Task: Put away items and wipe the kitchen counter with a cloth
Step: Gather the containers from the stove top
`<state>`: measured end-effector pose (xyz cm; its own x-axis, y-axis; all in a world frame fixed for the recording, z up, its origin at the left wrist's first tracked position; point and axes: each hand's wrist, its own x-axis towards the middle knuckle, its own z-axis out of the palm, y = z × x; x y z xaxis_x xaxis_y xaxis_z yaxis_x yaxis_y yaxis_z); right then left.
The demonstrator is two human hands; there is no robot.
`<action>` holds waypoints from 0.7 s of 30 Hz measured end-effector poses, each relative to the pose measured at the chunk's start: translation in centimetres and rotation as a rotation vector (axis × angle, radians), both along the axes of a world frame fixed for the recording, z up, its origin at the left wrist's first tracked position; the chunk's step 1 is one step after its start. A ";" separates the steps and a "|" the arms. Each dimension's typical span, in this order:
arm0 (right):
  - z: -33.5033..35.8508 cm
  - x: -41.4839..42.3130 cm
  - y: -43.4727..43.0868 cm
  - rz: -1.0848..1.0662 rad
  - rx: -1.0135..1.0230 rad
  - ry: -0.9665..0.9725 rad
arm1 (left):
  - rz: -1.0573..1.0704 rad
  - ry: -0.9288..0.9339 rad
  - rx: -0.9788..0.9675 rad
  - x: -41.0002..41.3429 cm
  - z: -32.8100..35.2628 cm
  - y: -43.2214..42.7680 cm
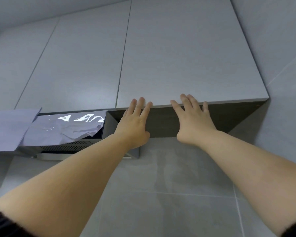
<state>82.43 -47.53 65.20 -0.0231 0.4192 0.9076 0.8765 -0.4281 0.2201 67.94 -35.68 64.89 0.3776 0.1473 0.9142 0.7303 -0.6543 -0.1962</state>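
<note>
Head camera is pointing up at the high cupboards, not down at the counter. I am watching the person reaching up with both arms. The left hand [135, 124] is lying flat with its fingers [141, 103] straight, and the tips are touching the bottom edge of the cupboard door [186, 57]. The right hand [193, 122] is doing the same thing just beside it, with its fingers straight and a little spread on the same edge. The two hands are not touching each other, and neither one is holding anything.

The door is looking shut to me, sitting level with the next door [80, 65] on the left. So I think the person is either pushing it closed or getting ready to pull it open. I cannot tell which.

The counter, the cloth and the items are not showing here at all. That means I cannot say how many items are put away, or if any wiping is done. My guess is that the putting-away part is the one going on now, because the hands are at a cupboard and no cloth is in them. The wiping seems to be waiting for later.

To the left, the cooker hood [72, 146] is wearing crinkly paper [9, 129] and shiny film. Grey wall tiles [178, 185] are showing below the cupboard.
</note>
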 end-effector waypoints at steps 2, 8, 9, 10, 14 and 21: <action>0.0 0.1 0.0 0.013 -0.005 0.013 | -0.037 -0.011 -0.025 0.0 0.1 -0.1; -1.6 -1.8 -0.7 0.267 -0.049 0.197 | -0.316 -0.192 -0.143 -0.6 -3.0 -2.2; -2.3 -2.3 -0.9 0.333 -0.063 0.238 | -0.357 -0.208 -0.170 -1.0 -4.2 -2.6; -3.2 -2.9 -1.1 0.368 -0.095 0.266 | -0.373 -0.193 -0.197 -1.6 -5.3 -2.8; -9.2 -6.3 -1.0 0.415 -0.207 0.347 | -0.378 -0.140 -0.289 -5.2 -10.7 -3.5; -21.2 -15.5 -0.8 0.393 -0.356 0.422 | -0.313 -0.008 -0.491 -14.4 -21.7 -4.1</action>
<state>66.93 -48.34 43.99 0.0914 0.7274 0.6801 0.9940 -0.0249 -0.1070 53.56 -39.79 43.20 0.4642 0.4372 0.7703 0.4881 -0.8520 0.1894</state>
